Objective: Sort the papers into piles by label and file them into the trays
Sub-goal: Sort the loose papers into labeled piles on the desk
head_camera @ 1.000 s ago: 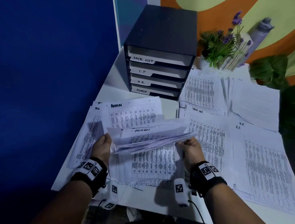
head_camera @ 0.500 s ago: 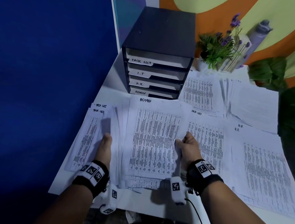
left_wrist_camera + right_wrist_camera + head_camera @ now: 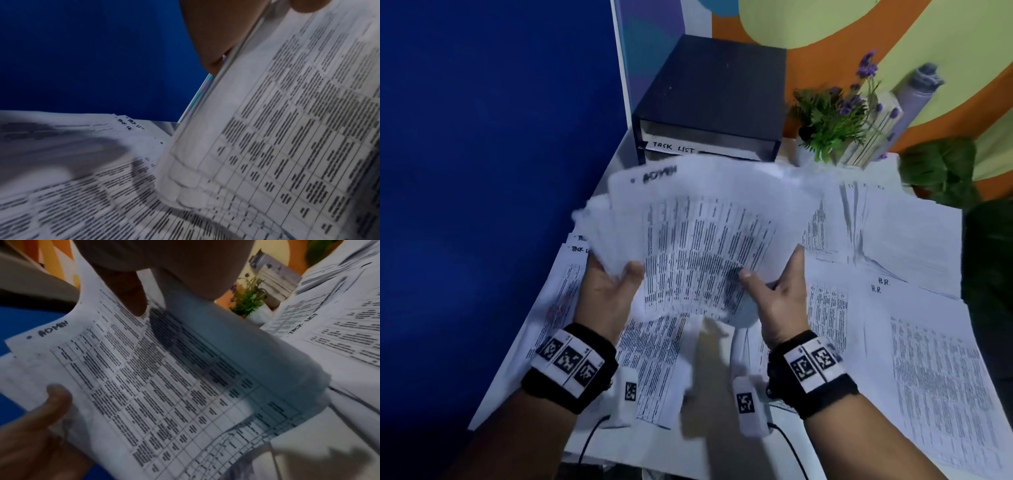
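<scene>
left hand (image 3: 608,294): gripping the ADMIN stack (image 3: 702,246) at its lower left edge, thumb on top of the sheets, fingers tucked under. In the left wrist view the stack's edge pretty much fills the right side and you can see the sheets fanning a bit.

right hand (image 3: 782,301): same deal on the lower right edge, thumb lying across the printed face, the other fingers behind the paper. Right wrist view shows the thumb (image 3: 125,293) pressing on the top sheet, so it's clamped on.

ADMIN stack: held up off the desk (image 3: 709,455) between both hands, tilted away from the person, top end blurry. The handwritten "ADMIN" sits in the top left corner of the front sheet. It hangs in front of the trays and covers the lower ones.

trays (image 3: 709,102): black stacked unit at the back of the desk, against the blue panel (image 3: 493,171). Only the top label, "TASK LIST", is readable; the rest are hidden behind the stack.

other piles: a TASK LIST pile (image 3: 565,287) lies flat on the left under the left hand, an H.R. pile (image 3: 928,359) on the right, and an I.T pile (image 3: 900,233) further back on the right. More sheets lie flat right under the lifted stack.

background: potted plant (image 3: 832,126) with purple flowers just right of the trays, and a grey bottle (image 3: 917,92) behind it.
</scene>
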Tool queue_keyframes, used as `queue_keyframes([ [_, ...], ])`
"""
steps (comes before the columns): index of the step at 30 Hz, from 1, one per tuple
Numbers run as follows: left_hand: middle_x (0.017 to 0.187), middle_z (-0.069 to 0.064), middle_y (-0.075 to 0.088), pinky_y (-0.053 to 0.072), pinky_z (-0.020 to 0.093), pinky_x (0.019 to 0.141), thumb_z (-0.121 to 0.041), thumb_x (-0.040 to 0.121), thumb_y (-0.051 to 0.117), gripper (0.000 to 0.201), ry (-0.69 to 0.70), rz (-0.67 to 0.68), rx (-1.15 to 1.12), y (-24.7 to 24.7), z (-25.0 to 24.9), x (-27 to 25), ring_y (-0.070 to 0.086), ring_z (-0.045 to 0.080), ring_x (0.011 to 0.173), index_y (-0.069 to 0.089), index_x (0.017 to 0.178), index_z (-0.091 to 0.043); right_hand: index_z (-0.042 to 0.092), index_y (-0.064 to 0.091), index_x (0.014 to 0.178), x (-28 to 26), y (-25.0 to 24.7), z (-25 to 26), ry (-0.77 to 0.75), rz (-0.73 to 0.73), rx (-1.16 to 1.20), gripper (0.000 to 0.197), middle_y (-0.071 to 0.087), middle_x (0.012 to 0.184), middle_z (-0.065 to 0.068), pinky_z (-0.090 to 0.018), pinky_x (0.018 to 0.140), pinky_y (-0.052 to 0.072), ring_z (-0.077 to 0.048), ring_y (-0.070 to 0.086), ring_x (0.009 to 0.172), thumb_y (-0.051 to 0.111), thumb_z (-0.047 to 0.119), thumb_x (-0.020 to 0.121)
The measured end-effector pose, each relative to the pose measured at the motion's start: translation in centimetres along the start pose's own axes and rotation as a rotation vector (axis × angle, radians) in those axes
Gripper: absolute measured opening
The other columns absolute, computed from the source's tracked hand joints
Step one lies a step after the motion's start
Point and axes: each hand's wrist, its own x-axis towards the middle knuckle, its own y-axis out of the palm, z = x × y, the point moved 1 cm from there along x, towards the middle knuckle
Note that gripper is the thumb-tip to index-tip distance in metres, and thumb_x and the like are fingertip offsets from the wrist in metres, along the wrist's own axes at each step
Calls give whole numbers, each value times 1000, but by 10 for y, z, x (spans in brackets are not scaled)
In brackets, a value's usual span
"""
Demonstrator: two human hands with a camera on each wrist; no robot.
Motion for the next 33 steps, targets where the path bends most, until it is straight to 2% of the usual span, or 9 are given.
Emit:
queue_keyframes([
  [3,104,-14,60,40,-4,65,-17,92,60,34,-64,-57,95,1,10,-7,60,4,99,49,124,-16,35,39,117,-8,6,-13,54,93,-77,59,56,111,-9,-24,67,58,-10,68,87,60,-9,85],
  [5,110,-8,63,44,0,60,-16,92,61,30,-132,-30,117,4,28,-9,58,16,107,54,122,-14,31,39,110,-8,3,-33,134,90,-138,52,55,111,-15,-38,72,60,-26,64,93,61,-7,83],
  [8,119,3,62,48,5,55,-16,95,58,28,-224,-36,123,10,52,-6,58,21,110,58,122,-8,27,40,112,-5,-5,-55,244,130,-184,45,60,102,-8,-34,74,58,-23,63,91,63,-1,85],
  [13,116,-7,66,47,31,96,-14,95,59,24,-121,-153,49,25,53,10,61,15,113,58,116,-24,15,55,108,12,-40,-61,311,166,-223,16,69,91,-2,-30,74,56,-20,67,83,58,10,94],
  [17,112,-4,68,53,37,88,-15,94,60,29,-127,24,6,49,56,18,65,16,104,53,116,-32,14,57,95,33,-81,-58,300,-35,-189,14,68,85,-6,-35,67,55,-22,65,73,53,0,94],
  [23,126,-1,52,42,30,96,-12,94,57,36,-152,97,484,57,92,21,53,16,114,53,128,-23,15,53,108,58,-176,-72,367,-433,-320,21,58,88,-10,-24,50,49,-20,54,62,52,1,92],
  [26,138,4,45,38,41,108,-22,91,62,40,-190,111,807,41,120,30,46,23,126,56,130,-24,8,57,90,65,-216,-76,391,-526,-399,12,51,77,-14,-21,43,40,-20,46,56,49,-1,89],
  [29,149,4,38,33,40,113,-30,90,63,46,-231,119,1017,26,133,35,39,24,134,53,134,-25,9,51,72,75,-233,-79,418,-575,-405,20,47,63,-11,-18,40,36,-18,41,51,47,-3,88],
  [33,155,5,29,30,41,114,-32,91,63,51,-271,103,1090,13,136,38,30,25,141,49,139,-24,14,46,71,103,-228,-70,448,-627,-274,29,40,52,-5,-11,34,30,-14,35,40,42,-10,86],
])
